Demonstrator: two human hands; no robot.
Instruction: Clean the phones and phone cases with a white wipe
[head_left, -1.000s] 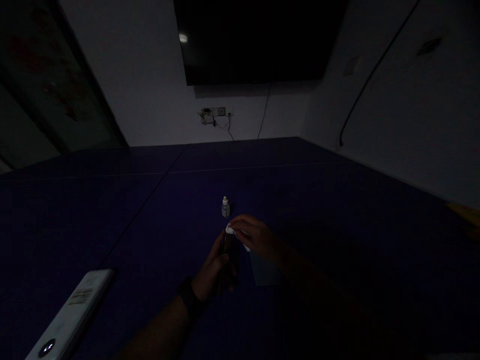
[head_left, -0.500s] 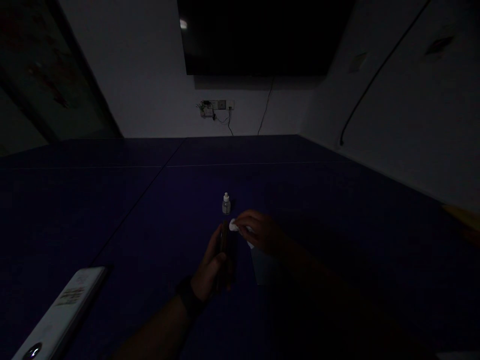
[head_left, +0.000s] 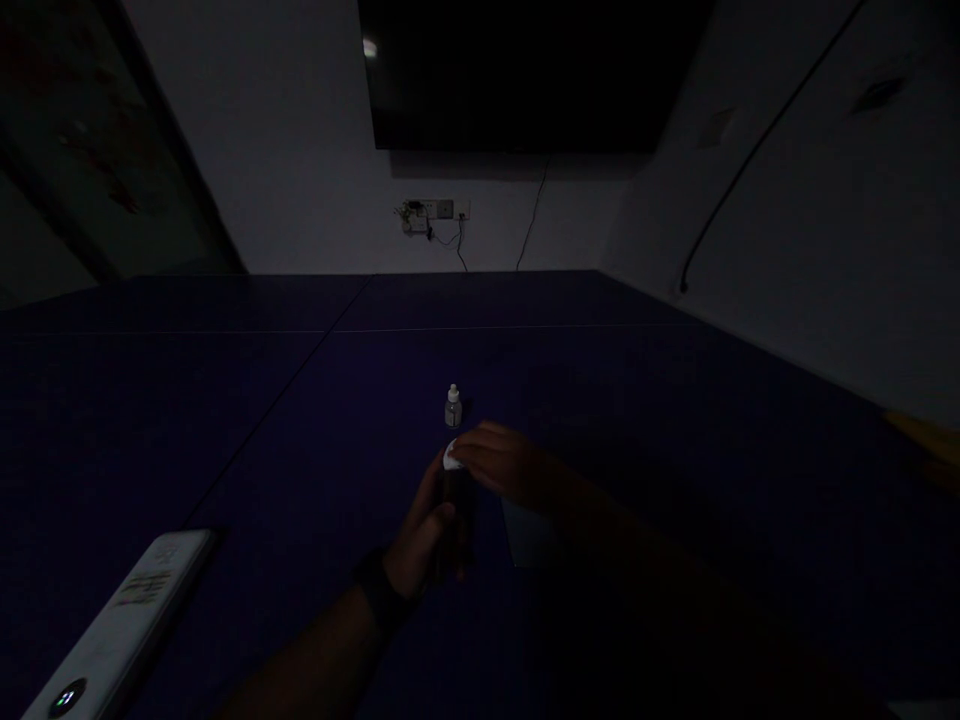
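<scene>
In the dim head view, my left hand (head_left: pixel 420 530), with a dark band on its wrist, grips a thin dark flat object (head_left: pixel 454 510) held on edge. Its kind is too dark to make out. My right hand (head_left: pixel 506 462) pinches a small white wad (head_left: pixel 451 456), perhaps tissue or cloth, against the object's upper end. Just beyond the hands stands a small clear bottle (head_left: pixel 453 411) with a white top, upright. Beneath my right forearm lies a grey flat sheet or cloth (head_left: pixel 527 535), partly hidden.
A long white device (head_left: pixel 127 615) with a lit round display lies at the lower left on the dark blue surface (head_left: pixel 300 440). Wall sockets with cables (head_left: pixel 442 210) sit below a large dark screen (head_left: pixel 525 80). Something yellow (head_left: pixel 922 435) is at the right edge.
My right hand has moved left and brought the white wad from beside the dark object onto its upper end. My left hand stays nearly in place.
</scene>
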